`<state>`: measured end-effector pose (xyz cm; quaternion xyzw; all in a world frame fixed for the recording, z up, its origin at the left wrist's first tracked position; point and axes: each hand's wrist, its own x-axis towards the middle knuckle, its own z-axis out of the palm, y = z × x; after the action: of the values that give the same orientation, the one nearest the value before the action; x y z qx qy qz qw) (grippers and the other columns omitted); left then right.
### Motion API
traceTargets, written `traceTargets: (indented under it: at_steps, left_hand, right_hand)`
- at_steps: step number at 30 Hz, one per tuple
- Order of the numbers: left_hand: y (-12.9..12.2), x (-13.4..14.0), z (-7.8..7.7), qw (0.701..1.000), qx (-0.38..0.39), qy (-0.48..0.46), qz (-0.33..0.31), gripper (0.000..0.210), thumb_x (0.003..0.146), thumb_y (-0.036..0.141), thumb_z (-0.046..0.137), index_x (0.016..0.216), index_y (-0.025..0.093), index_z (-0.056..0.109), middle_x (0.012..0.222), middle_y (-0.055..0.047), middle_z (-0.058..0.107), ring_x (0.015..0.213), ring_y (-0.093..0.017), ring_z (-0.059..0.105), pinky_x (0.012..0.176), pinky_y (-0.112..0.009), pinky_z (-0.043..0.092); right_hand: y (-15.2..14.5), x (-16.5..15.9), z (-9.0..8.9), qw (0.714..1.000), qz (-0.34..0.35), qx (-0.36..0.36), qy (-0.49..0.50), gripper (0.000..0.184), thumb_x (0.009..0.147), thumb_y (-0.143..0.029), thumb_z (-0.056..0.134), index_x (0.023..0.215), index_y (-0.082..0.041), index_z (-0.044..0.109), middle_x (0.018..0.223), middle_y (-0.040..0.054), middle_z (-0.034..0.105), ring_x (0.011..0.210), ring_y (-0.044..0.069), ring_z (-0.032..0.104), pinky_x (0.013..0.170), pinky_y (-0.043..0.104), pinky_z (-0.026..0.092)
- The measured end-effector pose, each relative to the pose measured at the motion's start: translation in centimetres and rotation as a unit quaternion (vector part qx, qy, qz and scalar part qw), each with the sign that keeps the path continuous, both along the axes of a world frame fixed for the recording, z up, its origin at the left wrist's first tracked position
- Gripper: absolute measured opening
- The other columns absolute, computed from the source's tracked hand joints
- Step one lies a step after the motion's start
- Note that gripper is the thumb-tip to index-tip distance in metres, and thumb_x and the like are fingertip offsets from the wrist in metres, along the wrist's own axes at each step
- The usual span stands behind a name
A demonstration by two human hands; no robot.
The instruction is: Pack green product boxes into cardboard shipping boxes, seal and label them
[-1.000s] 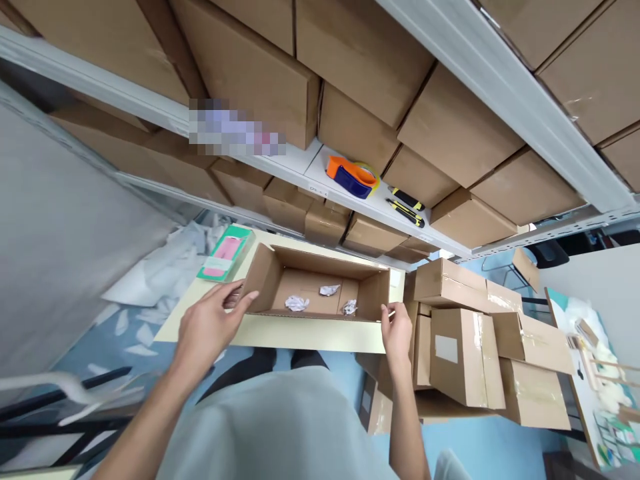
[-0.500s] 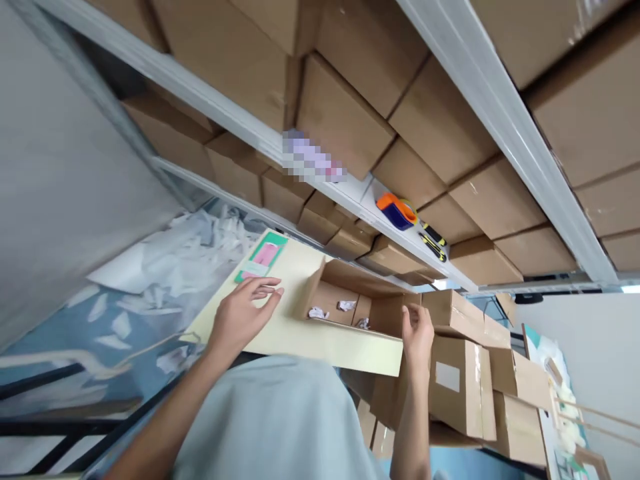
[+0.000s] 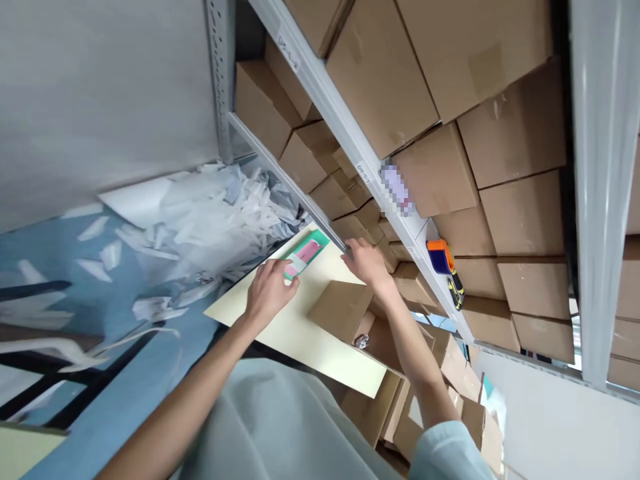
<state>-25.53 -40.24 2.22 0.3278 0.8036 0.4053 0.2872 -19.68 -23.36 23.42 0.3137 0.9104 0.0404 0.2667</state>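
Observation:
My left hand (image 3: 270,293) is over the pale yellow tabletop (image 3: 240,303), fingers bent and thumb apart, at the near end of a flat green-and-pink package (image 3: 306,252). The fingertips overlap the package's edge; whether they touch it I cannot tell. My right hand (image 3: 367,261) is loosely curled beyond the open cardboard box (image 3: 343,308), close to the shelf's lower rail, with nothing visible in it. One flap of the box lies toward the left. A crumpled paper piece (image 3: 361,341) shows inside; my right forearm hides part of the box.
Shelves packed with cardboard cartons (image 3: 525,213) rise ahead and right. An orange-and-blue tape dispenser (image 3: 440,257) and yellow-black cutters (image 3: 455,290) lie on the shelf edge. Torn paper (image 3: 215,213) heaps on the floor at left. More cartons (image 3: 470,427) stand at lower right.
My view has turned left. Both hands have moved toward the green-and-pink package, the right one crossing over the open box from its right side. The box's left flap now lies outward.

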Motion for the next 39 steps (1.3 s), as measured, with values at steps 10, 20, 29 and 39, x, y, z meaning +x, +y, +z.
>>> traceTargets:
  at_steps: [10,20,29,39]
  left_hand:
    - [3.8,1.2,-3.6,0.991,-0.132,-0.011,-0.012,0.062,0.093,0.022,0.064,0.148,-0.004,0.054,0.143,-0.036,0.063,0.131,-0.044,0.064,0.103,-0.049,0.059]
    - [-1.4,-1.6,1.6,0.999,-0.019,0.043,0.005,0.057,0.09,0.031,0.064,0.144,0.011,0.067,0.135,-0.022,0.075,0.123,-0.04,0.073,0.11,-0.049,0.059]
    - [-4.1,-0.5,21.9,0.963,0.183,0.198,-0.024,0.053,0.098,0.048,0.062,0.149,0.034,0.065,0.149,-0.003,0.071,0.137,-0.032,0.07,0.123,-0.046,0.055]
    - [2.4,10.7,27.0,0.914,0.185,0.162,-0.321,0.058,0.094,0.044,0.06,0.151,0.032,0.067,0.153,-0.002,0.07,0.141,-0.031,0.067,0.126,-0.046,0.052]
  right_hand:
    - [1.7,-5.9,-11.0,0.989,-0.012,0.014,-0.147,0.053,0.111,-0.017,0.072,0.159,-0.002,0.054,0.141,0.0211,0.077,0.12,0.021,0.083,0.087,0.023,0.058]
    - [1.9,-2.9,-2.2,0.998,-0.001,-0.01,-0.064,0.084,0.105,-0.004,0.062,0.181,-0.025,0.034,0.155,0.0206,0.069,0.132,0.029,0.078,0.106,0.04,0.065]
    - [-1.5,15.8,12.8,0.972,-0.006,0.006,0.236,0.092,0.105,-0.019,0.067,0.183,-0.04,0.024,0.159,0.0101,0.061,0.135,0.033,0.071,0.107,0.044,0.064]
    - [-6.3,37.0,14.7,0.936,-0.169,0.013,0.308,0.086,0.099,-0.015,0.064,0.177,-0.034,0.034,0.147,0.0107,0.069,0.122,0.033,0.075,0.095,0.046,0.068]
